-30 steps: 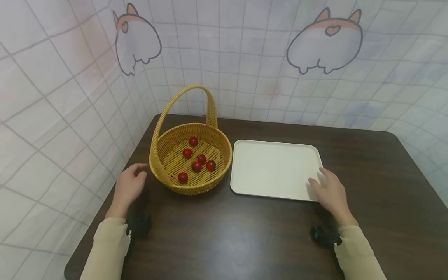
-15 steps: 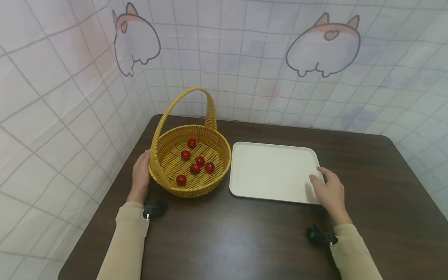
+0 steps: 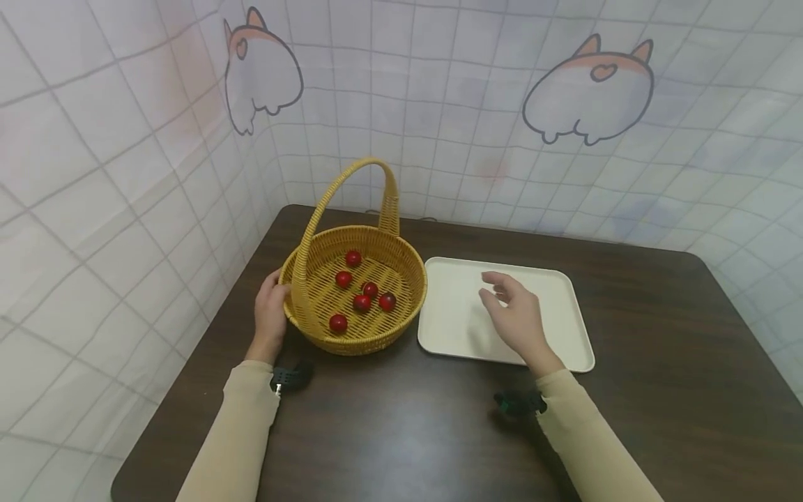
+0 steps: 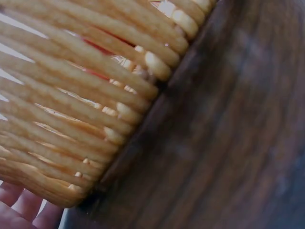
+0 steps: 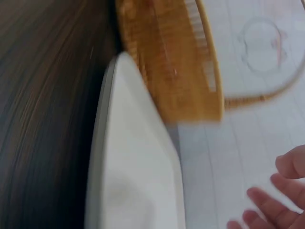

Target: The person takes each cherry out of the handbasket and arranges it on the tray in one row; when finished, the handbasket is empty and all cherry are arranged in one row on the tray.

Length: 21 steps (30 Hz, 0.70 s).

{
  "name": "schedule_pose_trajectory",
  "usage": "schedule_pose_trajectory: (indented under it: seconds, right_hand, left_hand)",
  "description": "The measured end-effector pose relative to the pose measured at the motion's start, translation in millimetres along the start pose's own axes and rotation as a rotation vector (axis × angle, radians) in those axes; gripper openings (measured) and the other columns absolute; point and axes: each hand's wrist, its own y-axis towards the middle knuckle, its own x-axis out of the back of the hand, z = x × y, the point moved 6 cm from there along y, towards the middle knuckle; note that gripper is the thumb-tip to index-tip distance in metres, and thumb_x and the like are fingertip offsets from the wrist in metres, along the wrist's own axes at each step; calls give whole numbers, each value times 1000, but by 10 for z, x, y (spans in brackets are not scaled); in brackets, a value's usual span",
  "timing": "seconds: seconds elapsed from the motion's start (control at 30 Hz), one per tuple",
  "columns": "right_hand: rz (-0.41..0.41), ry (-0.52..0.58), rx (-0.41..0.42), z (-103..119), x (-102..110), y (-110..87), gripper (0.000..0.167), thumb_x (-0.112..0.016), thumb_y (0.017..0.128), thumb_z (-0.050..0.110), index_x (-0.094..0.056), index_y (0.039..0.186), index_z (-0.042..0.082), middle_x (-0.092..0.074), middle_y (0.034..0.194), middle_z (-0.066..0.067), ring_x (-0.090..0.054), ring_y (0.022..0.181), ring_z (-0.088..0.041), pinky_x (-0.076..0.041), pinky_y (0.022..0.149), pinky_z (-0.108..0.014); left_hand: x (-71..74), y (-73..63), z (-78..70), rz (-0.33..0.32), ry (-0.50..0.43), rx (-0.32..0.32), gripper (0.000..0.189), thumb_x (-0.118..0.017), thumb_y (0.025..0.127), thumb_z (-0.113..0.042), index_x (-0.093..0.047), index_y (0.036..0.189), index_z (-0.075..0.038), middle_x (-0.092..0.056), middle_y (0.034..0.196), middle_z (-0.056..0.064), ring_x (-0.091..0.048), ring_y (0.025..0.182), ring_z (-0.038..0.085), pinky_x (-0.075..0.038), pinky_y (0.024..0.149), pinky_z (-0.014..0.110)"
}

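Note:
A yellow woven basket (image 3: 354,345) with a tall arched handle stands on the dark table, holding several round, dark red fruits like plums or cherries (image 3: 362,303). My left hand (image 3: 271,314) grips the basket's left side, thumb at the rim and fingers down the outer wall. In the left wrist view, some of its fingers (image 4: 28,205) show beyond the weave (image 4: 71,95). My right hand (image 3: 517,317) is above the white rectangular tray (image 3: 564,314), fingers loosely bent and thumb apart, with nothing in it. The right wrist view shows its spread fingertips (image 5: 271,205).
The tray lies just right of the basket, its left edge close to the basket wall. A white grid-patterned cloth (image 3: 464,139) with cartoon animals hangs behind and to the left of the brown table (image 3: 401,432).
My left hand has come in to the basket's side and now has its thumb at the rim. The right hand has moved left from the tray's right edge to above its middle.

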Motion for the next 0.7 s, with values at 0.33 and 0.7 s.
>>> schedule_pose_trajectory:
  seconds: [0.33,0.7]
  right_hand:
    - [238,95,196,737,-850,233,26,-62,92,9,-68,117,7,-69,113,-5,-65,100,-17,-53,85,-33]
    - [566,-317,231,969,-1334,379,26,-65,88,8,-72,113,8,-71,111,-4,-62,94,-16,-51,86,-36]
  left_hand:
    - [12,-81,-173,48,-71,-71,53,-37,93,-6,-41,146,-5,-45,143,12,-48,114,16,-41,89,19]
    - [-35,-146,-363,86,-62,-103,52,-39,91,-3,-43,143,1,-49,137,19,-51,105,16,-43,85,21]
